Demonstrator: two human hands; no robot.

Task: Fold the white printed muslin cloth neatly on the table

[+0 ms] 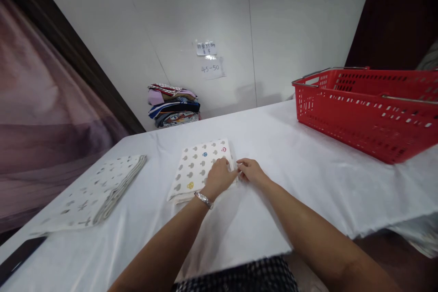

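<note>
A folded white cloth (196, 164) lies on the table in front of me, printed with grey mushroom shapes and a few in blue, red and yellow. My left hand (219, 175), with a silver bangle at its wrist, rests on the cloth's right part, fingers curled and closed at that edge. Just to the right, my right hand (252, 171) is closed too, its bent fingertips at the same edge and close to my left thumb. The exact grip of the fingertips is partly hidden. Left of these lies a second folded white cloth (99, 191) with small dark prints.
A red plastic basket (359, 118) with metal handles stands at the right. Behind the far edge is a stack of folded clothes (174, 106) against the wall. A dark flat object (20, 258) lies at the near left. White sheeting covers the table (253, 132).
</note>
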